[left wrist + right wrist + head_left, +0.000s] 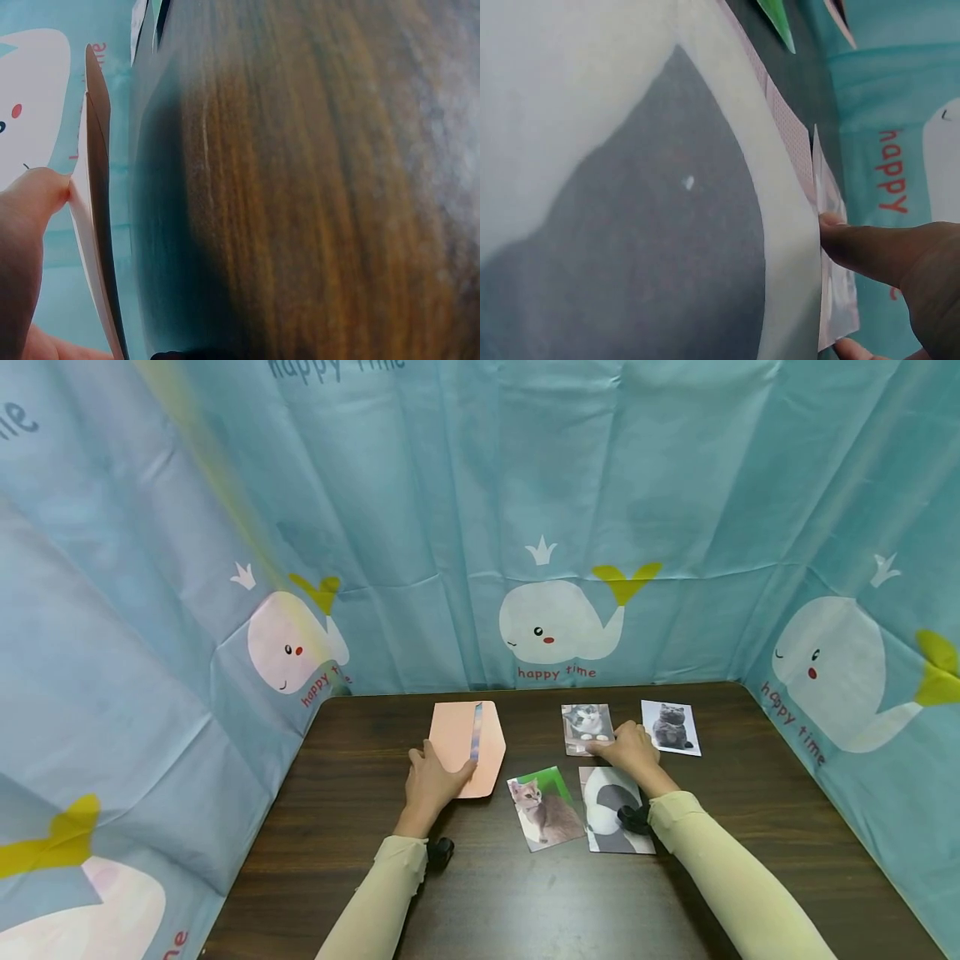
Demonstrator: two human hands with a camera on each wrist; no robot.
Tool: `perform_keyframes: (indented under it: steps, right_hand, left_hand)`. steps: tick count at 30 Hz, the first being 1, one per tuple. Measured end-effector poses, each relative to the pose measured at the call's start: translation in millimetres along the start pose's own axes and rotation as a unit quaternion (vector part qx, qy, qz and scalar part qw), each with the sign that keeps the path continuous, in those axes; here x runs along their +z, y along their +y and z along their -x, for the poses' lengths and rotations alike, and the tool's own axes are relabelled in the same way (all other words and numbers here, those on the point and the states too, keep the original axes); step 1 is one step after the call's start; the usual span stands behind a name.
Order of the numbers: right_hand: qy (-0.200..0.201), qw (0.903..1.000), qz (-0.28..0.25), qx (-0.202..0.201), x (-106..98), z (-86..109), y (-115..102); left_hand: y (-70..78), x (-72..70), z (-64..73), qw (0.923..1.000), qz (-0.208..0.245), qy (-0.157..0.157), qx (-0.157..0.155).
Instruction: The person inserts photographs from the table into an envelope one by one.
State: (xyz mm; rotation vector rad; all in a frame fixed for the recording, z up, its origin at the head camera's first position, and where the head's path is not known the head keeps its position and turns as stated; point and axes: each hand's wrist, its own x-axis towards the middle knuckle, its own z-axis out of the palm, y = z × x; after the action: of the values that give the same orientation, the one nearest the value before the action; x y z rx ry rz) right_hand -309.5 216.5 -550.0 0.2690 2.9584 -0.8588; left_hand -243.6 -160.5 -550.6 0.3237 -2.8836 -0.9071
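My left hand grips the near part of a peach-coloured envelope, thumb at its near edge and fingers along its left side. A shiny bluish strip runs down the envelope. In the left wrist view the envelope appears edge-on, its near end in my grasp. My right hand pinches a photo of a grey-and-white cat at its near right part. The right wrist view has the thumb on that photo's edge; the other fingertips are mostly hidden.
A ginger kitten photo with a green corner lies nearest the middle. Beside it, a grey-and-white photo sits partly under my right wrist. A grey cat photo lies at the back right. Whale-printed curtains border the dark wooden table.
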Motion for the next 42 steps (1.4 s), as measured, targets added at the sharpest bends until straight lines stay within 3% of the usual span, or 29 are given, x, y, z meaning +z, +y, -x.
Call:
perform_keyframes:
  steps: [12, 19, 26, 35, 42]
  right_hand:
    - [-0.008, 0.9995, -0.025, -0.019, 1, 6.1, -5]
    - [-0.049, 0.997, -0.052, -0.028, -2, 2.1, -12]
    - [-0.073, 0.9874, -0.129, -0.056, -4, 0.8, -22]
    - [-0.069, 0.9718, -0.213, -0.075, 0, 10.8, -46]
    - [-0.056, 0.964, -0.243, -0.093, 9, 20.0, -62]
  left_hand:
    - [0.1, 0.4, 0.3, 1.0, -0.002, -0.001, -0.001]
    - [0.0, -0.1, -0.6, 1.0, -0.003, -0.002, -0.002]
    - [0.3, -0.9, -1.1, 1.0, -0.004, -0.005, -0.003]
    - [-0.8, -0.9, -1.2, 1.0, -0.006, -0.005, -0.004]
    - [-1.7, -0.2, -1.4, 0.9999, -0.009, -0.005, -0.003]
